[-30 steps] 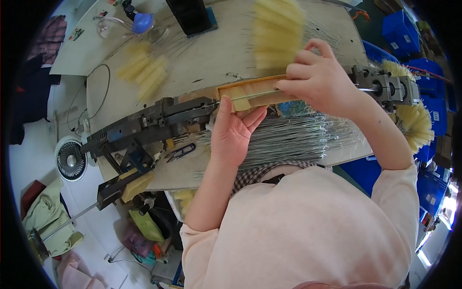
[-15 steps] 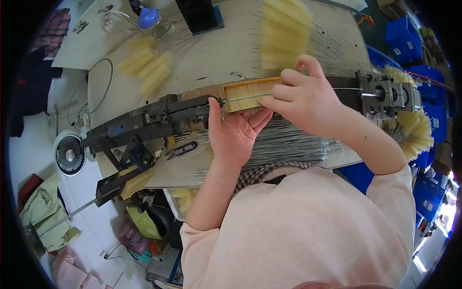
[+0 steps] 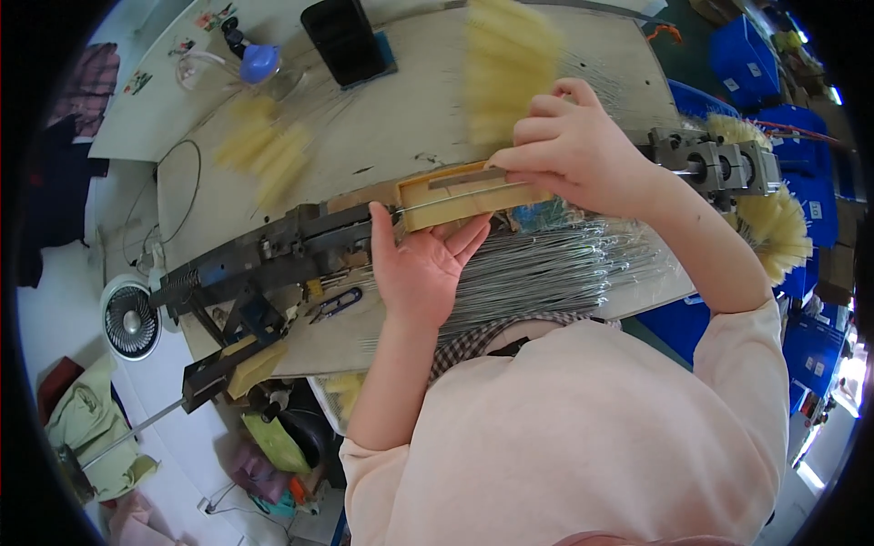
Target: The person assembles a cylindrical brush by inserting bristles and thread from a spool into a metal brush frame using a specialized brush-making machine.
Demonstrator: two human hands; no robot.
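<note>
My left hand (image 3: pixel 421 273) is palm up with its thumb apart and fingers stretched. Its fingertips reach beneath the near edge of a shallow yellow tray (image 3: pixel 421 221). Along the tray runs a thin metal wire (image 3: pixel 473 194), its left end at the dark metal clamp bar (image 3: pixel 344 221). Above the tray, my right hand (image 3: pixel 578 150) pinches a narrow flat greyish-brown strip (image 3: pixel 460 178) near its right end. The strip lies roughly parallel to the wire, over the tray's far side. Part of the tray is hidden behind my right hand.
Many looped metal wires (image 3: pixel 537 268) lie in front of the tray. Yellow bristle brushes (image 3: pixel 510 68) are heaped behind it, with more (image 3: pixel 264 150) to the left. Blue-handled thread snips (image 3: pixel 337 305), a dark phone-like slab (image 3: pixel 346 45), a fan (image 3: pixel 132 316) and a metal spindle unit (image 3: pixel 719 168) stand around.
My right hand has shifted from the wire toward the tray's far right side, and the flat strip now shows in its fingers. My left hand stays open under the tray. The view has tilted slightly.
</note>
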